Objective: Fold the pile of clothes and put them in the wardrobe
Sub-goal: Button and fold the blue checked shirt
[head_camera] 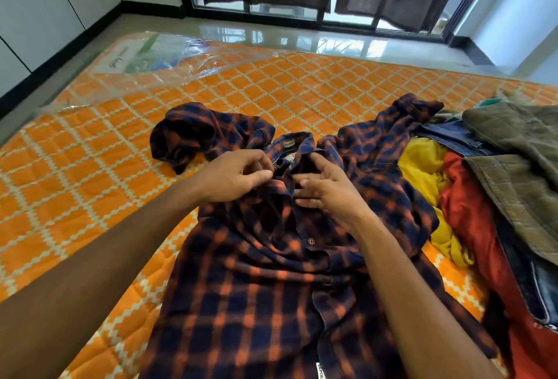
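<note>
L forearm [99, 263] & R forearm [404, 267] bare to frame edge, L hand [234, 174] & R hand [327, 189] bare too.

support: orange quilted mattress [271, 82] flat on glossy floor [302, 37] | middle: checked shirt [256, 288] spread front-up, sleeves bunched | right side: pile of clothes [483, 197], touching the shirt | far-left corner: clear plastic wrap [136, 61] covering it
</note>
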